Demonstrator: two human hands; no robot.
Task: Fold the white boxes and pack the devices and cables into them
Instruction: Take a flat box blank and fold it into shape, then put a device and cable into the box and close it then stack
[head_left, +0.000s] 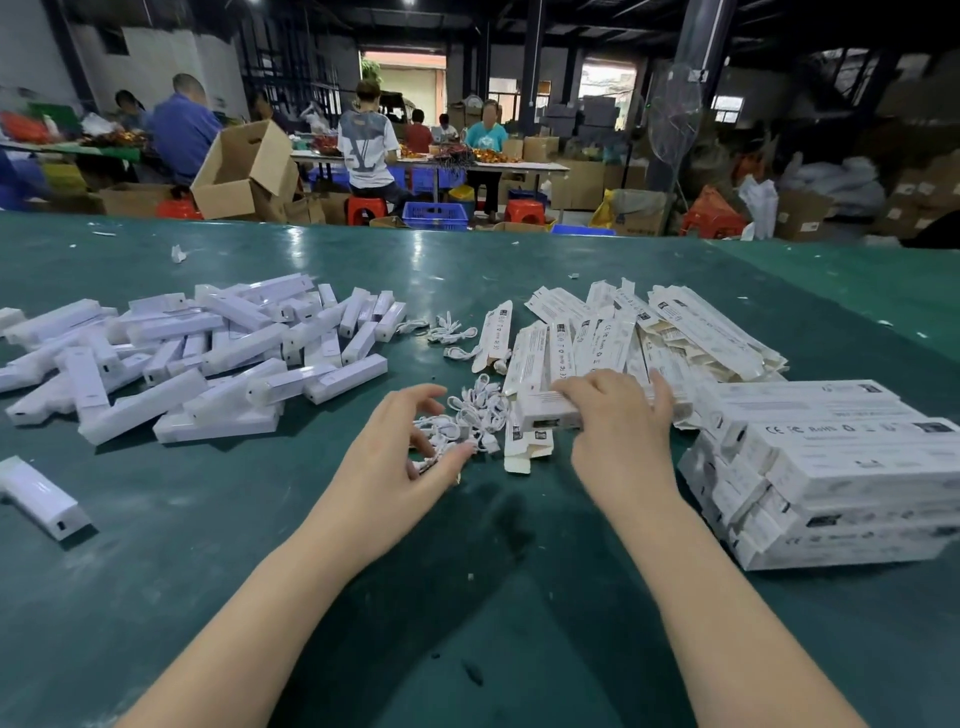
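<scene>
My right hand (621, 431) grips a white box (548, 413) with a device showing in its open end, held above a flat unfolded box (524, 447). My left hand (400, 447) reaches into the small pile of coiled white cables (475, 410), thumb and fingers curled around one cable (431, 460). A heap of white wrapped devices (208, 353) lies at left. Flat white boxes (649, 332) are spread at centre right. Packed boxes (841, 478) are stacked at the right.
The green table (467, 597) reaches to its far edge (467, 228). One stray device (41, 496) lies at the near left. More cables (449, 330) lie behind. People work at tables beyond, among cardboard boxes (244, 171), red stools and blue crates.
</scene>
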